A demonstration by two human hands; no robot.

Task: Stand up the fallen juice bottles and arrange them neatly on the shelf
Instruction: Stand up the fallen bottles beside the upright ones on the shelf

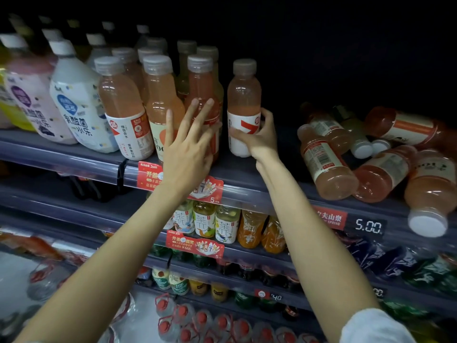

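Right hand wrapped around an upright pink juice bottle at centre of the shelf; left hand, fingers splayed, steadying the standing row at 9 o'clock. Best slid flush, label forward. Smooth clear plastic, ribbed caps; fallen bottles heaped at 3 o'clock.

Upright bottles left on shelf; fallen bottles right
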